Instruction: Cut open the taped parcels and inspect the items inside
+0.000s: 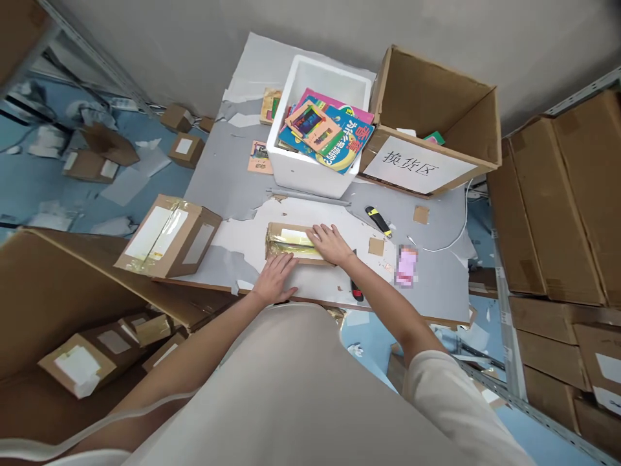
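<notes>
A small cardboard parcel (292, 248) with shiny clear tape and white labels lies near the front of the table. My left hand (276, 278) rests against its near left edge, fingers stretched out and thumb apart. Across the parcel's right end lies my right hand (330, 244), flat with its fingers extended. A black and yellow box cutter (378, 221) is on the table beyond my right hand. Another cutter, black and red (357, 288), is partly hidden under my right forearm.
A white foam box (310, 171) holds several books (334, 133). Beside it stands an open carton (436, 84) with a handwritten sign. A taped box (169, 233) sits at the table's left edge, above a big carton (29, 278) of parcels. A blurred pink object (406, 265) lies right.
</notes>
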